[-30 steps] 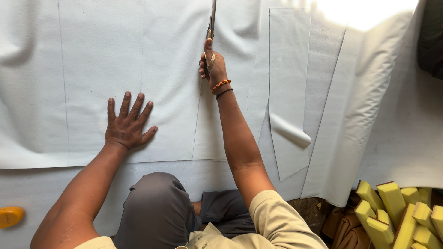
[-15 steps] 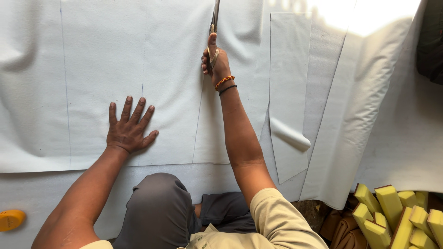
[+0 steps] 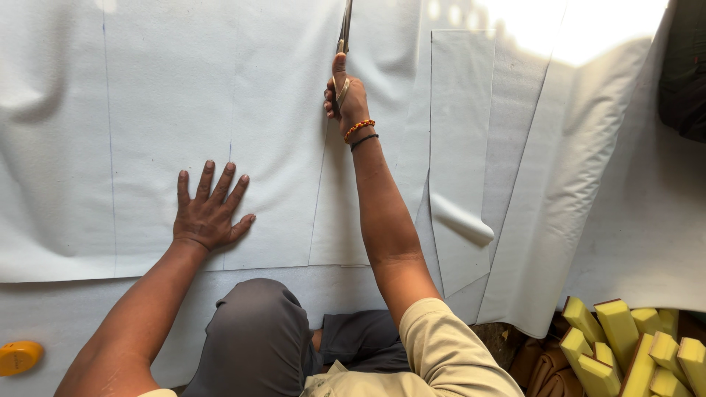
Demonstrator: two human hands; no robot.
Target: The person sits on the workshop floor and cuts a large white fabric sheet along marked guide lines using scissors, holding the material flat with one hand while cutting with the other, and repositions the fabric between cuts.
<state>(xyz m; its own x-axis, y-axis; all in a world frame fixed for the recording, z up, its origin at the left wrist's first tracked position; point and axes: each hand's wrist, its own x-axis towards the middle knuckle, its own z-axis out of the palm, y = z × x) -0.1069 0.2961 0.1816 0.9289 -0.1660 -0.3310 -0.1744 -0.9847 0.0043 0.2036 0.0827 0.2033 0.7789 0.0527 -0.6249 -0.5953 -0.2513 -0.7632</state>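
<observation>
My right hand [image 3: 346, 99] was closed around the scissors [image 3: 344, 29], far out on the white sheet [image 3: 169, 88]; my left hand [image 3: 208, 213] lay open, fingers spread, flat on it nearer me.

One head-worn camera looks steeply down, from close above, onto white sheet [image 3: 184, 110] spread ahead.
</observation>
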